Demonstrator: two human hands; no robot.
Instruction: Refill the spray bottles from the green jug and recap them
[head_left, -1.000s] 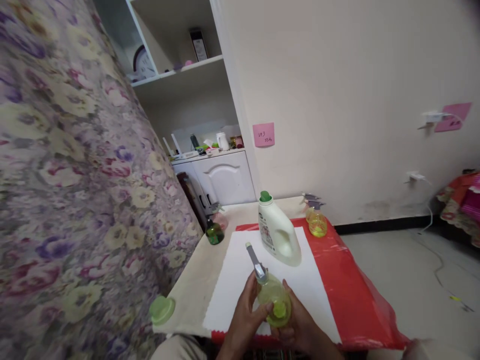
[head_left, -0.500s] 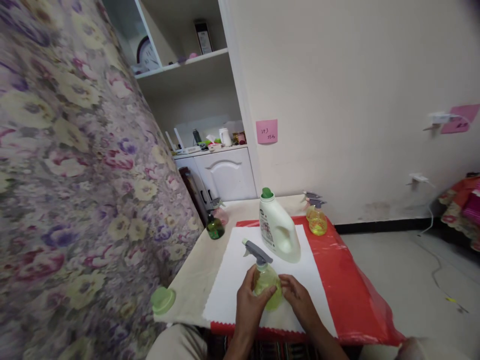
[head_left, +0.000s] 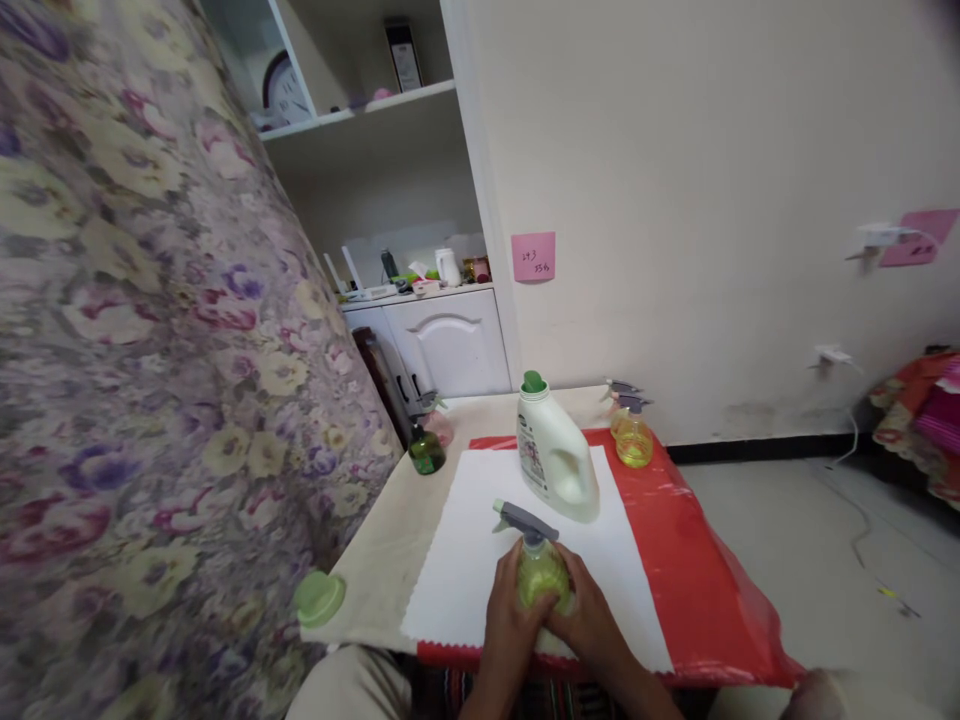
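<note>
Wrapping around the spray bottle (head_left: 541,578), the left hand (head_left: 507,622) and the right hand (head_left: 592,618) meet on its round green belly, one on each side. Both hands are curled close, with the fingers bent against the plastic, so the bottle is gripped from two sides and stands upright. A round, smooth thing slips easily, and two hands hold it better than one. That seems to be why it does not tip. The gray trigger (head_left: 525,520) sticks out above the hands and points left. No finger is on it, so nothing presses it.

The bottle is over a white sheet (head_left: 457,575), close to the person's edge of it. The hands hide its bottom, so I cannot tell if it rests on the sheet or is held just above. The sheet lies on a red cover (head_left: 697,570), and both lie on the counter (head_left: 390,545). The sheet is likely there to keep drips off what is under it.

Just behind the hands, a white jug (head_left: 556,465) with a green cap stands upright on the far part of the sheet, within easy reach. Farther back and to the right, a small yellow bottle (head_left: 634,440) stands on the red cover near the wall. A dark green bottle (head_left: 426,453) stands at the far left of the counter. A green lid (head_left: 319,598) lies alone at the near left corner, well apart from the hands. A flowery cloth (head_left: 150,350) hangs along the left side.
</note>
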